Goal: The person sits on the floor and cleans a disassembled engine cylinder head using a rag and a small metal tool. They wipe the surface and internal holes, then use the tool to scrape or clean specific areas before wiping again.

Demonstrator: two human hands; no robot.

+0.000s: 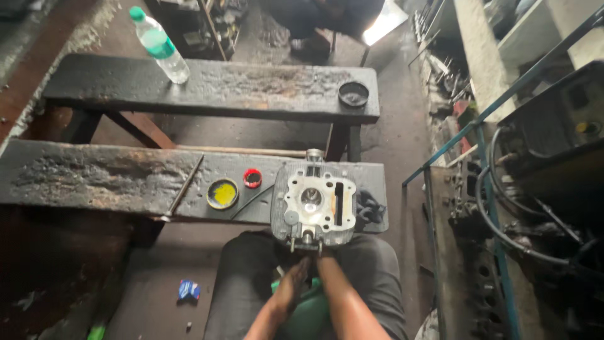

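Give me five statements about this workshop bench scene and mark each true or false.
1. A grey metal engine cylinder head rests on the near dark bench. True.
2. A plastic water bottle with a green cap lies on the floor. False: it is on the far bench, at its left end.
3. A small round tin of yellow paste sits left of the cylinder head. True.
4. A red cap sits on the far bench beside the bottle. False: it is on the near bench, between the yellow tin and the cylinder head.
5. Both hands grip the bottle. False: the left hand and right hand are at the cylinder head's near edge, above the person's lap.
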